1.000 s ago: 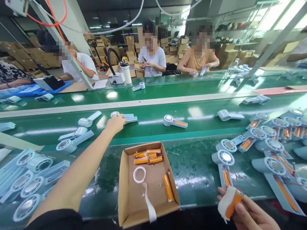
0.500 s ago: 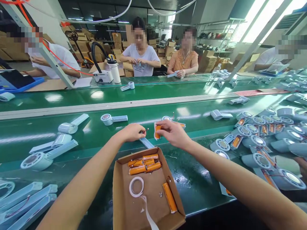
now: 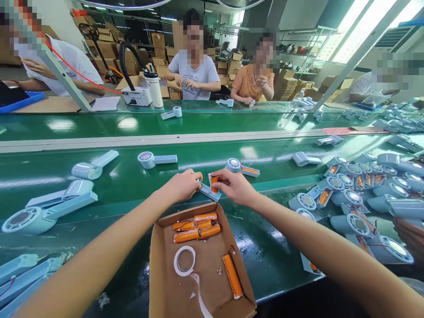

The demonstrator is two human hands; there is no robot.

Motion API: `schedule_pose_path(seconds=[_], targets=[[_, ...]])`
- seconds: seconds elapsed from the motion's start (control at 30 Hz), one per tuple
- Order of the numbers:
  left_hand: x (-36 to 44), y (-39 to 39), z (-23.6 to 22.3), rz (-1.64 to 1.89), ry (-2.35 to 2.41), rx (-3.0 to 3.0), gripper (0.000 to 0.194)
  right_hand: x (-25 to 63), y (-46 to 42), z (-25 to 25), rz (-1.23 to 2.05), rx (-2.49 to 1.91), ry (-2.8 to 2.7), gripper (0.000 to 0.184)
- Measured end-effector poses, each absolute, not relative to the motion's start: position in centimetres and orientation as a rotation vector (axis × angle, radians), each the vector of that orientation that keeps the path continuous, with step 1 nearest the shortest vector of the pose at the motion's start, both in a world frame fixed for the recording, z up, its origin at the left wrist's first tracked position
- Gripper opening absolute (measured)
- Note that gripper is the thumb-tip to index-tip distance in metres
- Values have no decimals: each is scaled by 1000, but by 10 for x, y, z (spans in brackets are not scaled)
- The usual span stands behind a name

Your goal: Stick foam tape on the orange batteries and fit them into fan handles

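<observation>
My left hand (image 3: 186, 184) is closed around the head end of a light-blue fan housing, hiding most of it; only its open handle trough (image 3: 210, 193) sticks out to the right. In my right hand (image 3: 234, 184) an orange battery pack (image 3: 214, 184) is pinched between thumb and fingers, upright over the trough's end. Whether the pack touches the trough, I cannot tell. Just below both hands stands a cardboard box (image 3: 153, 260). Inside lie several orange battery packs (image 3: 198, 234), a roll of white tape (image 3: 176, 261) with a loose strip, and a lone battery pack (image 3: 232, 276) by the right wall.
Behind my right hand lies a housing with a battery in its handle (image 3: 250, 171). Several housings (image 3: 77, 189) lie on the left, and many more crowd the right (image 3: 350, 197). Across the green belt (image 3: 185, 152) sit co-workers; a person's hand (image 3: 412, 234) shows at the right edge.
My right hand has brought the battery pack over the trough, nearer my left hand. The housing has turned slightly. Across the belt, a co-worker has put a part down and raised a hand.
</observation>
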State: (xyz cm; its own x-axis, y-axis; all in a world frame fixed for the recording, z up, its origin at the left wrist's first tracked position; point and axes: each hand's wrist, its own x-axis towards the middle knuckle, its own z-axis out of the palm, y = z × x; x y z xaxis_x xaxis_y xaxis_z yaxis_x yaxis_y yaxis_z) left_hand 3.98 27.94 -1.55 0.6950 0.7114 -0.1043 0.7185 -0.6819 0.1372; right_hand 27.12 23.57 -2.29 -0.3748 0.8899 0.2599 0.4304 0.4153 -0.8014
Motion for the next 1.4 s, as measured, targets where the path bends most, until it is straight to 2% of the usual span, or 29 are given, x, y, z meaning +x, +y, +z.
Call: schedule_pose_path(seconds=[0.17, 0.37, 0.67, 0.77, 0.93, 1.4], targets=[[52, 290, -2, -58, 1113, 2602, 6, 273, 237, -30, 722, -1123, -2060, 25], [58, 293, 9, 33, 1258, 2437, 32, 276, 226, -31, 652, -1167, -2146, 27], [81, 293, 7, 78, 1462, 2354, 26, 257, 221, -4, 321, -1652, -2576, 40], [86, 296, 6, 79, 1480, 2342, 25, 253, 221, -5, 309, -1667, -2609, 42], [94, 302, -1, 98, 1521, 2323, 23, 246, 219, -10, 320, -1737, -2642, 30], [108, 314, -15, 185, 1419, 2339, 19, 281, 208, -18, 381, -1678, -2364, 33]])
